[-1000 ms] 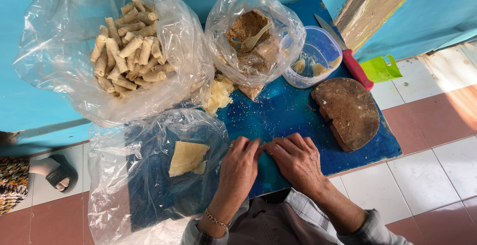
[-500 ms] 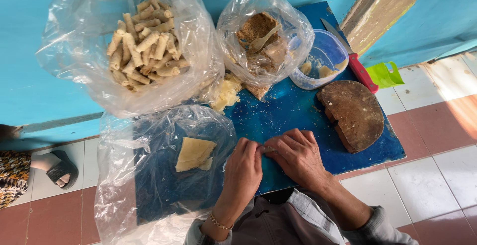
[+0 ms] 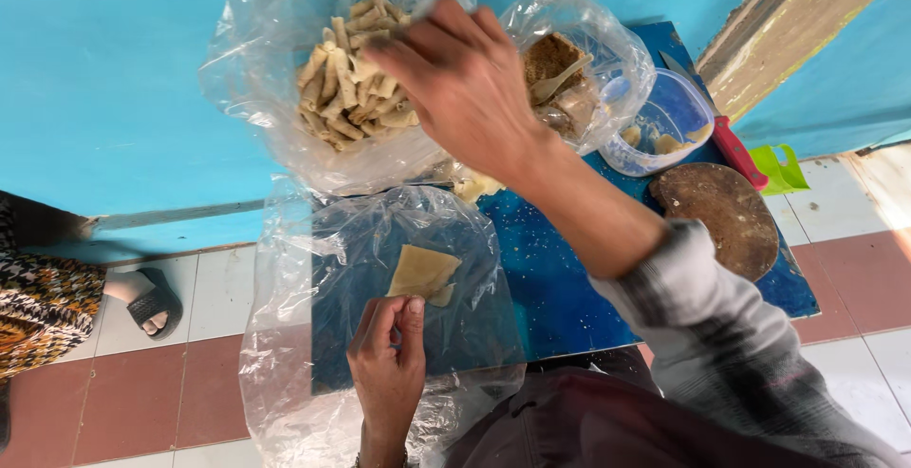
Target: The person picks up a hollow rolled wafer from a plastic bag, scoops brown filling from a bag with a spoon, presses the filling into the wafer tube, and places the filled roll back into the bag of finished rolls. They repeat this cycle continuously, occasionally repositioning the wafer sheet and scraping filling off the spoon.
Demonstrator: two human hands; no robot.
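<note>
You see a bright turquoise painted wall (image 3: 104,79) across the upper frame, and a red-and-white tiled floor (image 3: 171,392) below.

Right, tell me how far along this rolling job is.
Done: a pile of finished rolls fills the large clear bag. In hand: the right hand reaches over that pile, though I cannot tell whether it holds anything, while the left hand pinches at the corner of a pale wrapper lying on plastic sheet. Left: that wrapper lies flat and unrolled, and brown filling sits in the smaller bag.
</note>
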